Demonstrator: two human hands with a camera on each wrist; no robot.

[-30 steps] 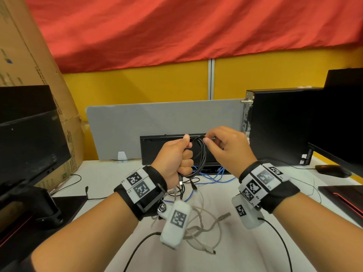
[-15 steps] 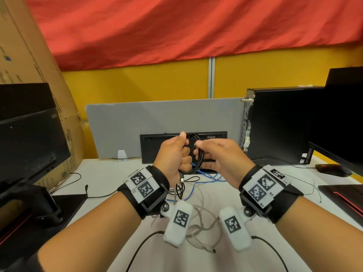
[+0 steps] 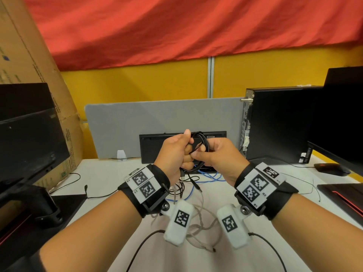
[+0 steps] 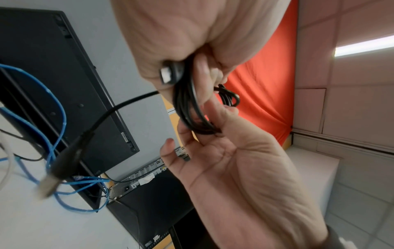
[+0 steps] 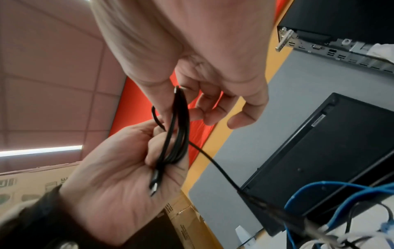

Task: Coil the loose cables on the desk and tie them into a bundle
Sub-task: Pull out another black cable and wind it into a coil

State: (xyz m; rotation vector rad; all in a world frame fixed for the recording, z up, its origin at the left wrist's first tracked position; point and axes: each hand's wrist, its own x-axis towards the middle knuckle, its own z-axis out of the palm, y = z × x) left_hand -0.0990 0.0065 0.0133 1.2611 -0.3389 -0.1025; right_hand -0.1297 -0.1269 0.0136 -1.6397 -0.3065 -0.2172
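Observation:
A black cable coil is held upright above the desk, between both hands. My left hand grips its left side in a fist, and one plug sticks out below the palm. My right hand pinches the loops between thumb and forefinger. The coil's free tail hangs down toward the desk and ends in a blurred USB plug. Loose on the desk under my wrists lie a blue cable, a whitish cable and thin black cables.
A black keyboard stands on edge against a grey divider. A black PC tower and monitor are on the right, with a mouse nearby. Another monitor and a cardboard box fill the left.
My right hand has come in from the coil's upper right to meet the left hand, and its wrist has dropped. The coil's loops are now drawn closer together.

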